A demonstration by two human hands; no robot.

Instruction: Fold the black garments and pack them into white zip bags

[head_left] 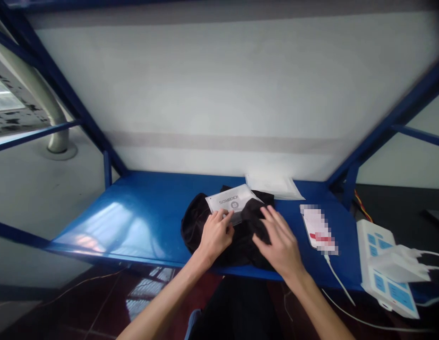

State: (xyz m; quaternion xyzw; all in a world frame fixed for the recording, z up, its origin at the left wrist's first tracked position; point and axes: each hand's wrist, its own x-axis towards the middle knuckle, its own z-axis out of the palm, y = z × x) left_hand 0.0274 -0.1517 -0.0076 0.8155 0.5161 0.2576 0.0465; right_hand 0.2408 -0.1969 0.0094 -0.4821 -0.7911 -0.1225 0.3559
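Note:
A whitish plastic packaging bag [230,198] with printed lettering lies on black cloth [196,226] at the front middle of the blue table. My left hand [216,233] has its fingers curled at the bag's lower edge, gripping it there. A bunched black piece of cloth [253,215] overlaps the right end of the bag. Around that bunch is my right hand [279,240], with the thumb on the near side and the fingers stretched over its right side. More black fabric spreads below both hands, down to the table's front edge. What garment it is, I cannot make out.
A stack of whitish plastic bags [274,185] lies at the back of the blue table [134,208]. On the right are a phone [316,229] on a white cable and a white power strip [385,269] with plugged-in chargers. Blue frame bars [392,125] flank the table.

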